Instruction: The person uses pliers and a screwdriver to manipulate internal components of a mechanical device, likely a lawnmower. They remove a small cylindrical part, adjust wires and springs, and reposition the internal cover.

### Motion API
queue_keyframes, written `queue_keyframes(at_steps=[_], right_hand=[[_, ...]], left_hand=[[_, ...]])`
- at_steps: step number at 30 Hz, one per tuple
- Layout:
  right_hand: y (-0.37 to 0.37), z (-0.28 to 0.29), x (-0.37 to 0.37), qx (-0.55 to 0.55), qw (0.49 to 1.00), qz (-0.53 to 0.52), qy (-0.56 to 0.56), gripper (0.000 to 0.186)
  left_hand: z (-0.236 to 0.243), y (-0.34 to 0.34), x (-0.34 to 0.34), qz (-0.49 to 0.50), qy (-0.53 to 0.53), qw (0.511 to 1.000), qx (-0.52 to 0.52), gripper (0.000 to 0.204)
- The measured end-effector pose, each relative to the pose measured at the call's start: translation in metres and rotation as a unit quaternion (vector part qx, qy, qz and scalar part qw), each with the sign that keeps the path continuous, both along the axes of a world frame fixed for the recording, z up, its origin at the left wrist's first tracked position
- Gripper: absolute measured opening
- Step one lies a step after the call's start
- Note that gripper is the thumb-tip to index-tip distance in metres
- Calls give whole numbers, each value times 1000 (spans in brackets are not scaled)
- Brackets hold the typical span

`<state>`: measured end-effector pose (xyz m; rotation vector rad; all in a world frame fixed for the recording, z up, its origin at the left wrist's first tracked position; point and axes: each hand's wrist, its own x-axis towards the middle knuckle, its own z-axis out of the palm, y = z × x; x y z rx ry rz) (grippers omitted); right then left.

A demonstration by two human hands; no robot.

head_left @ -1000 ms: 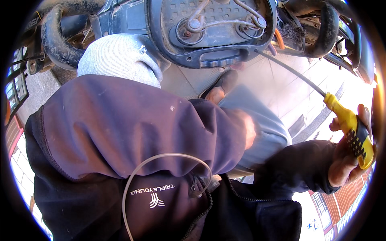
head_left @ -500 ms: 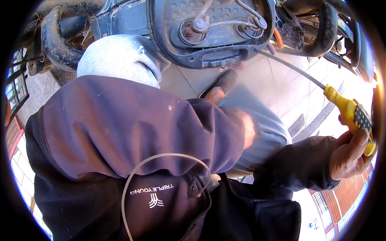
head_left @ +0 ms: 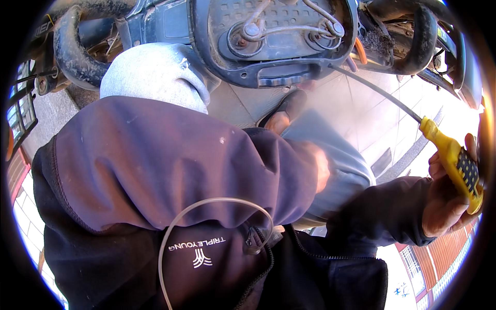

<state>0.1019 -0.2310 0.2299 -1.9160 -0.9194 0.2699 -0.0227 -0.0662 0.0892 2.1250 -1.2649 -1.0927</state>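
At the right edge, my right hand (head_left: 443,213) grips a screwdriver by its yellow handle (head_left: 448,151), which has a black dotted pad. Its long metal shaft slants up and left to the lower right corner of a scooter's dark footboard (head_left: 281,36); the tip is hidden there. My left forearm crosses in front of my body, and only a small part of my left hand (head_left: 320,168) shows beyond the sleeve, by my bent right knee (head_left: 338,160). Its fingers are hidden.
A bent metal stand or rod (head_left: 289,31) lies over the footboard. Thick black guard bars (head_left: 77,57) flank the scooter on both sides. My light-grey left knee (head_left: 150,77) presses close to it. A clear tube (head_left: 222,200) loops before my chest. Pale floor tiles (head_left: 361,98) lie below.
My right fingers have shifted around the screwdriver's handle, and the handle has turned and dropped slightly. The shaft still reaches the same corner of the footboard. My left arm has hardly moved.
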Motion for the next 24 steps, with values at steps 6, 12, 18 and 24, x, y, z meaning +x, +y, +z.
queue_keyframes(at_steps=[6,12,18,24], right_hand=[[7,-3,-2,-23,999,-23,-39,54],[0,9,7,-85,988,131,-15,59],[5,5,-3,-70,990,118,7,64],[1,7,-1,-57,989,100,98,68]], left_hand=[[1,-3,0,-6,0,1000,4,37],[2,-4,2,-8,-1,1000,7,37],[1,-4,2,-9,7,1000,11,38],[1,-6,3,-18,18,999,22,39]])
